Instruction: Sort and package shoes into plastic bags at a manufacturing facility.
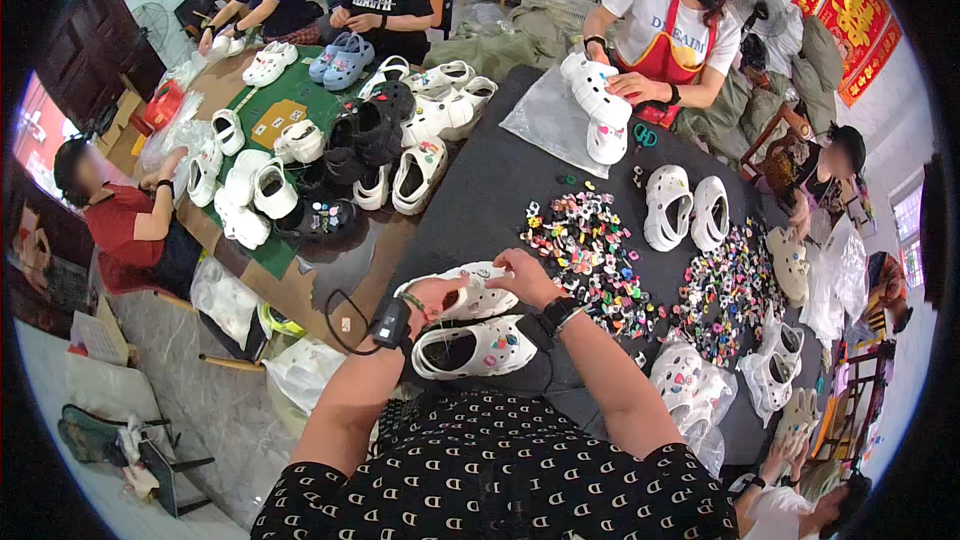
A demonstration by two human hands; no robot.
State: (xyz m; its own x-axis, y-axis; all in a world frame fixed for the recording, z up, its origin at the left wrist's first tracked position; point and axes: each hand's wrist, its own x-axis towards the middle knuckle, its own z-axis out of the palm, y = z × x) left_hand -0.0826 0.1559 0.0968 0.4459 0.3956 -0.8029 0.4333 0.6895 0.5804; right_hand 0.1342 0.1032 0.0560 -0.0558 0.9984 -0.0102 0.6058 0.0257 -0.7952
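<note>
A white foam clog [476, 306] with holes in its upper lies on the dark table in front of me. My left hand [438, 298] grips it near the foot opening, fingers closed and partly inside. My right hand [524, 278] is at the toe, its fingertips pinched together against the upper; whatever they hold is too small to make out. Nearer to me, beside that shoe, sits a second white clog [470, 348] with several colourful charms on its toe. Neither hand touches this second one.
Loose charms [590, 260] lie in a pile to the right, with another charm pile [735, 290] beyond. A white clog pair [668, 210] stands behind them. Bagged clogs [690, 385] sit at the near right. Across the table, a person [670, 35] handles white clogs. A green mat [275, 125] carries more clogs.
</note>
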